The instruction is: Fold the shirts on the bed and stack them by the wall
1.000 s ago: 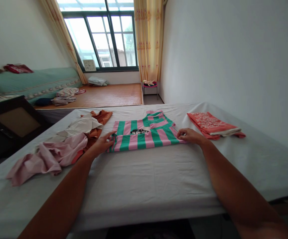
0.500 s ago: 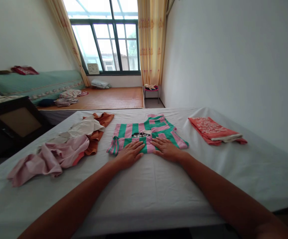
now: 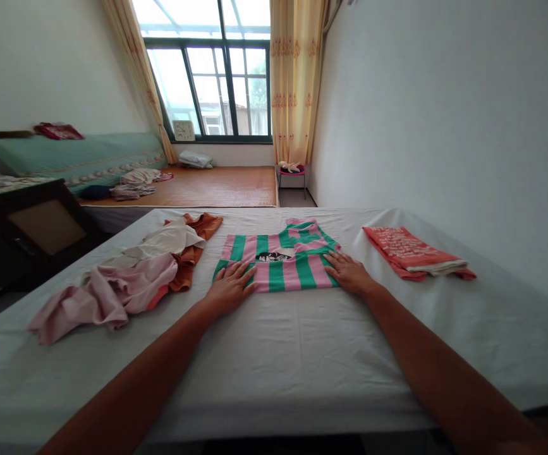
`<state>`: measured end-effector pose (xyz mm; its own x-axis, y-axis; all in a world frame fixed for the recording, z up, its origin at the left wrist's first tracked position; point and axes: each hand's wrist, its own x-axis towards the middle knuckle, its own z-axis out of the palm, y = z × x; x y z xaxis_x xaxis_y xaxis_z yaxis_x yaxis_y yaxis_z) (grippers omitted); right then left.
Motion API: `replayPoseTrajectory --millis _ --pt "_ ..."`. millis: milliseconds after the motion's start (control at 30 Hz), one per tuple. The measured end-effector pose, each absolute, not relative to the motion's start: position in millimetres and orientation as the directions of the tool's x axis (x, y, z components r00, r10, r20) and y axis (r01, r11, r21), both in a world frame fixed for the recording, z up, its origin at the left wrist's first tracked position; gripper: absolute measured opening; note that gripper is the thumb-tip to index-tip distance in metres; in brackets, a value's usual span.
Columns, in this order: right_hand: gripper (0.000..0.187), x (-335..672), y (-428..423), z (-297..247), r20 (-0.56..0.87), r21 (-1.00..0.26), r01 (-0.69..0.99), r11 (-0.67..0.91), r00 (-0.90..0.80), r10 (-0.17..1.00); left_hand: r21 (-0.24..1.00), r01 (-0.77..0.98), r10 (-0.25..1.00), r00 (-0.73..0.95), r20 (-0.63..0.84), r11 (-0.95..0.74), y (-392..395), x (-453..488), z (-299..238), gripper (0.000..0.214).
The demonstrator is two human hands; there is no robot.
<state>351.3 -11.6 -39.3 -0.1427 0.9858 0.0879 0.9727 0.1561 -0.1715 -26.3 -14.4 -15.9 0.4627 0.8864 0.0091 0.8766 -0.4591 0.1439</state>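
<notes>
A pink-and-green striped shirt (image 3: 283,276) lies partly folded on the white sheet, with a black-and-white print near its middle. My left hand (image 3: 230,287) rests flat on the near left corner of the shirt, fingers spread. On its right side, my right hand (image 3: 348,272) lies with fingers stretched over the edge of the cloth. Neither hand grasps the fabric. To the right sits a folded red garment (image 3: 411,248) with pale lettering. Left of the shirt, a loose heap holds a pink garment (image 3: 112,291), a cream garment (image 3: 164,243) and a rust-brown garment (image 3: 189,262).
The white-sheeted surface (image 3: 274,366) reaches the wall (image 3: 444,126) on the right. Beyond it is a bed with a brown mat (image 3: 221,184) and some clothes. A dark cabinet (image 3: 36,230) stands at left, and a small stool (image 3: 292,172) below the curtain (image 3: 297,82).
My hands have slid apart from the shirt's middle, the left toward its left corner and the right toward its right edge. The near part of the shirt is now flatter.
</notes>
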Motion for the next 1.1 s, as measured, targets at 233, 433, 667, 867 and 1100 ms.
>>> replayPoseTrajectory --millis 233,433,667,867,1100 --pt "0.047 372 -10 -32 0.231 -0.345 0.896 0.281 -0.209 0.950 0.268 0.700 0.713 0.698 -0.065 -0.661 -1 -77 1 0.060" --pt "0.039 396 -22 -6 0.150 -0.497 0.722 0.481 -0.475 0.867 0.377 0.538 0.619 0.774 0.134 -0.754 5 -95 8 0.036" --pt "0.023 396 -27 2 0.083 -0.448 0.776 0.445 -0.460 0.884 0.302 0.651 0.717 0.654 0.242 -0.696 -1 -87 20 0.023" --pt "0.019 392 -36 15 -0.021 -0.511 0.762 0.397 -0.473 0.881 0.342 0.704 0.765 0.640 0.073 -0.622 -6 -97 32 0.018" --pt "0.035 341 -37 13 0.454 -0.450 0.776 0.442 -0.227 0.861 0.333 0.745 0.808 0.465 0.363 -0.578 -6 -64 17 0.034"
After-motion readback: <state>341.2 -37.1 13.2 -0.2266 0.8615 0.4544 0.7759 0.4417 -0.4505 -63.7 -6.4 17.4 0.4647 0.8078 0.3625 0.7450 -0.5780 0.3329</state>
